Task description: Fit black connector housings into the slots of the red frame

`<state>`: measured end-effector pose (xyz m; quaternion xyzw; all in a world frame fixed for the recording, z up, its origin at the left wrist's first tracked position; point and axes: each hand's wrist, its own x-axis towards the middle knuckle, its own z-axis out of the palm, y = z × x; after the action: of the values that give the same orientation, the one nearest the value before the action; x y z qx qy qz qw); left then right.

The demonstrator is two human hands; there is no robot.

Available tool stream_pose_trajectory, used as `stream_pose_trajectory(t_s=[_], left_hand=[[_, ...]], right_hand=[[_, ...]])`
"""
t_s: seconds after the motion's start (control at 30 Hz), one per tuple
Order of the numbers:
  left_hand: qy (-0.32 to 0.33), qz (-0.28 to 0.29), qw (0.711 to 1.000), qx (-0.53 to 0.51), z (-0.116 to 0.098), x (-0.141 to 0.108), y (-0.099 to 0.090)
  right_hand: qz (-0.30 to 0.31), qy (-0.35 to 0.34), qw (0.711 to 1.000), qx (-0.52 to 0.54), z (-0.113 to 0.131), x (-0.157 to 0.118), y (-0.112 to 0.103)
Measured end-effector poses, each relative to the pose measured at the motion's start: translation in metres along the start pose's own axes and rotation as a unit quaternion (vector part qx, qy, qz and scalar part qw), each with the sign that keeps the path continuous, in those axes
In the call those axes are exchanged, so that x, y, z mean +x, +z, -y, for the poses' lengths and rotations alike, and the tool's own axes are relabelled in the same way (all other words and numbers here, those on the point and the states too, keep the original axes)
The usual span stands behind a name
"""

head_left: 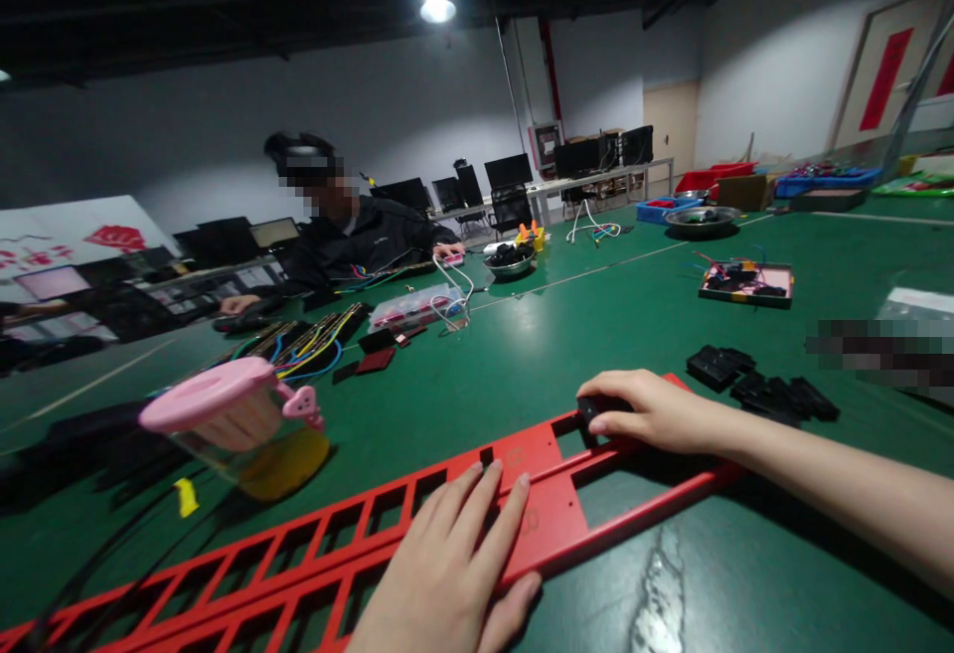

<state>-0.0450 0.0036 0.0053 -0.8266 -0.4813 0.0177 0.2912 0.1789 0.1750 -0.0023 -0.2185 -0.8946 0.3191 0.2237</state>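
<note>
Long red slotted frames [556, 519] lie side by side across the green table, a row of rectangular openings along each. My left hand [451, 559] rests flat on the red surface, fingers stretched out and slightly spread, holding nothing. At the large opening near the right end of the far frame, my right hand [648, 409] pinches a small black plastic block [588, 412] between thumb and fingers. Whether the block touches the frame's rim, I cannot tell. To the right of that hand lie several loose black blocks [767, 395] in a pile.
A pink-lidded cup [231, 400] with yellow liquid stands at left, beside black cables. Beyond are wired strips [317, 340], a clear parts box [417, 307], a metal bowl [511, 260] and a shallow box of parts [745, 285]. A co-worker [373, 236] sits across the table.
</note>
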Motion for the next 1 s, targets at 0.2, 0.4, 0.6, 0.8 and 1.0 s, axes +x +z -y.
stream_pose_trajectory(t_s=[0.2,0.4,0.6,0.8,1.0], left_hand=[[-0.009,0.004,1.000,-0.011,0.000,-0.002,0.000],[-0.018,0.000,1.000,-0.025,-0.001,-0.003,0.001],[-0.011,-0.003,1.000,-0.022,0.000,-0.001,-0.001],[-0.015,-0.004,1.000,-0.023,0.000,-0.002,-0.001],[-0.013,-0.001,1.000,-0.019,-0.001,-0.002,0.000]], right_hand=[[-0.015,0.005,0.999,0.038,-0.005,0.001,0.001],[0.029,-0.034,0.999,-0.003,0.004,0.000,0.001],[0.029,-0.034,0.999,-0.023,0.004,0.001,0.002],[0.012,-0.012,1.000,0.007,0.003,0.000,0.003],[0.012,-0.012,1.000,-0.005,0.002,-0.001,0.003]])
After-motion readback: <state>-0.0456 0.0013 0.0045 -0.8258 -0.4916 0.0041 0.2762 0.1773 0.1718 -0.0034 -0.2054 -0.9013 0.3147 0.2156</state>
